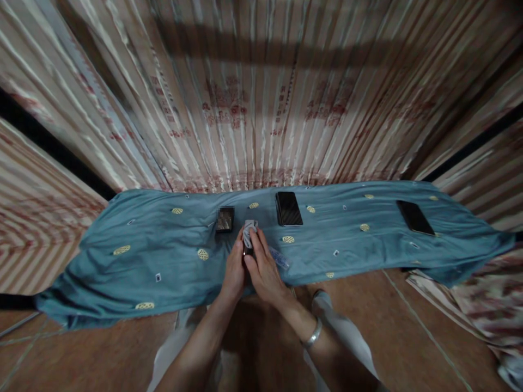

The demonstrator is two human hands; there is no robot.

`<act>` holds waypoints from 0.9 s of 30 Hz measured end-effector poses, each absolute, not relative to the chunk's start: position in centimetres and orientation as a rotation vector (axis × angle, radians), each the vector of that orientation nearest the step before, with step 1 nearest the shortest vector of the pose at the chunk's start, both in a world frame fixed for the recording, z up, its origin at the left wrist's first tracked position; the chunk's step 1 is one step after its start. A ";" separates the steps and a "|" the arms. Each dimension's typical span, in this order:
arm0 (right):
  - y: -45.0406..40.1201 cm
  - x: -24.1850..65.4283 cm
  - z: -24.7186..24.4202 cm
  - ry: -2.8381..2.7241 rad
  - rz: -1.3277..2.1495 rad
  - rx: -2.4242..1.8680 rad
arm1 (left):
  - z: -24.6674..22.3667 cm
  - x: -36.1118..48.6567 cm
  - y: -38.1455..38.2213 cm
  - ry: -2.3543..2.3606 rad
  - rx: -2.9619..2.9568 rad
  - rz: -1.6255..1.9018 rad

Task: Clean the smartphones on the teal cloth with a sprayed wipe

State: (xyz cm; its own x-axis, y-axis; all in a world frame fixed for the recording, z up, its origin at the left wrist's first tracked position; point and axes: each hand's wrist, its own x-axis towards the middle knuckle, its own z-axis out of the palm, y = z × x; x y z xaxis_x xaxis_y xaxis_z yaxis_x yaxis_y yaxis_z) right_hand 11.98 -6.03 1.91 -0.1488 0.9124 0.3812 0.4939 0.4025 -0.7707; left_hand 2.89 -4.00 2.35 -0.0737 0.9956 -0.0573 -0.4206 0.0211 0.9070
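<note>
Near the middle of the blue cloth, my left hand and my right hand are close together around a small dark object, mostly hidden by the fingers. A grey cloth is bunched over its far end, with my right fingertips pressed on it. My left fingers close on the object's left side. Just beyond my left hand lies a small black box-like item, partly pixelated. A clear packet with blue marks lies beside my right hand.
Blue patterned cloth covers a narrow table. A black phone-like slab lies behind my right hand, another dark slab farther right. Striped curtains hang behind, with black bars at the sides.
</note>
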 end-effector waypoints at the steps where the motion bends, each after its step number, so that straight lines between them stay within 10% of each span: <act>1: -5.7 12.2 2.1 -1.766 0.597 -1.235 | 2.2 2.9 -4.0 0.992 0.895 1.409; 27: -5.2 13.5 2.4 -1.752 0.528 -1.191 | 3.5 1.6 -4.2 1.143 1.294 1.192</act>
